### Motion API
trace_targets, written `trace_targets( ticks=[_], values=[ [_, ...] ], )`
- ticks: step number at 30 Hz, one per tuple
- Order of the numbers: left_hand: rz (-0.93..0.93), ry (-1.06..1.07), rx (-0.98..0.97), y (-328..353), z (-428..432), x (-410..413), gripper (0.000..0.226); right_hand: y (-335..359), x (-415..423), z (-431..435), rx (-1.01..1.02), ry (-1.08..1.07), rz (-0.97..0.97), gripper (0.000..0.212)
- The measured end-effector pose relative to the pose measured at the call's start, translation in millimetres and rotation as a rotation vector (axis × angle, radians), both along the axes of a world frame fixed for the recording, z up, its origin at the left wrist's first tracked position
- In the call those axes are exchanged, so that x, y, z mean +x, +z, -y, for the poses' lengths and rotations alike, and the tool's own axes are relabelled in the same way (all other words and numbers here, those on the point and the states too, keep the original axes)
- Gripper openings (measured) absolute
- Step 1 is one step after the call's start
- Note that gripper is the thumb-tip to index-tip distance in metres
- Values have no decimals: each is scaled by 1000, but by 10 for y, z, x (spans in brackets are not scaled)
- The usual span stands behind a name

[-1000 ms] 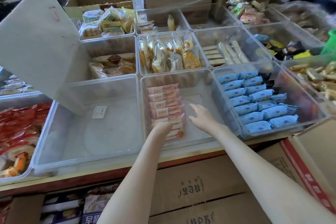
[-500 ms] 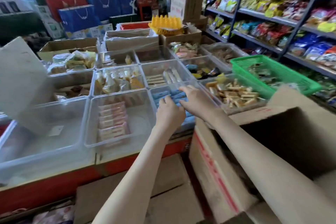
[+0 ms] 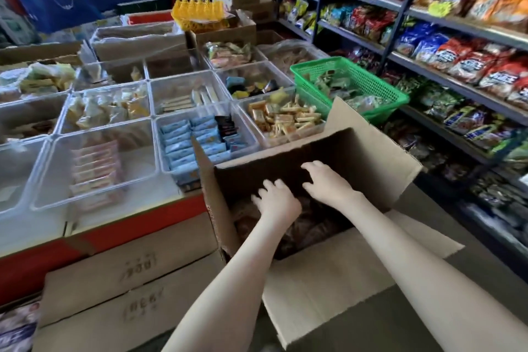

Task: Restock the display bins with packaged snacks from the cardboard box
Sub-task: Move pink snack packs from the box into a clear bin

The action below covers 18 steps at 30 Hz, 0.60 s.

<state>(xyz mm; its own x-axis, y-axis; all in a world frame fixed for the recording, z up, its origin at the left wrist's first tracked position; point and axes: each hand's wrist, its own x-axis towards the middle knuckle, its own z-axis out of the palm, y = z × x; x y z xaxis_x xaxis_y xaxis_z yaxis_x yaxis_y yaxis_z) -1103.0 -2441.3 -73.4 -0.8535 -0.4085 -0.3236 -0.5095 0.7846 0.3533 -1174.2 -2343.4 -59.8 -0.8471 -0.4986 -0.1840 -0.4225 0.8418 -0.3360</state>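
An open cardboard box [image 3: 354, 151] stands at the lower right of the display, with dark packaged snacks [image 3: 311, 226] dimly visible inside. My left hand [image 3: 275, 198] and my right hand [image 3: 325, 181] both reach down into the box, fingers spread and relaxed above the packets, holding nothing I can see. To the left sits a clear bin [image 3: 94, 203] with a single column of pink snack packs [image 3: 95, 168] along its middle. The clear bin beside it [image 3: 245, 134] holds rows of light blue packs [image 3: 183, 143].
More clear bins with assorted snacks fill the counter behind. A green basket [image 3: 371, 80] sits at the back right of the box. Closed cardboard cartons [image 3: 128, 274] lie under the red counter edge. Shelves of bagged snacks [image 3: 457, 51] line the right.
My view swung right from the bins to the box. Both hands left the pink-pack bin, passed over the blue packs and dropped into the open cardboard box.
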Motion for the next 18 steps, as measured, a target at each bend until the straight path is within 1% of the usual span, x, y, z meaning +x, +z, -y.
trace_targets(
  ticks=[2, 4, 6, 8, 9, 11, 13, 15, 18],
  values=[
    [89, 37, 65, -255, -49, -114, 55, -241, -122, -84, 32, 5, 20, 51],
    [131, 85, 113, -537, -56, -245, 59, -514, -274, -150, 80, 27, 57, 52],
    [102, 114, 170, -790, -24, -344, 62, -793, -447, -199, 144, 49, 106, 56],
    [26, 167, 238, -1029, 32, -420, 55, -1035, -638, -237, 214, 66, 175, 54],
    [14, 229, 281, -1140, 54, -440, 49, -1152, -726, -252, 241, 78, 219, 53],
    [49, 411, 375, -1364, 104, -471, 43, -1374, -848, -266, 247, 113, 300, 55],
    [103, 600, 450, -1607, 163, -490, 48, -1621, -923, -250, 253, 136, 363, 59],
    [190, 722, 527, -1777, 183, -511, 55, -1876, -965, -217, 314, 137, 433, 56],
    [203, 938, 695, -2008, 153, -543, 47, -2031, -920, -132, 368, 148, 505, 52]
  ],
)
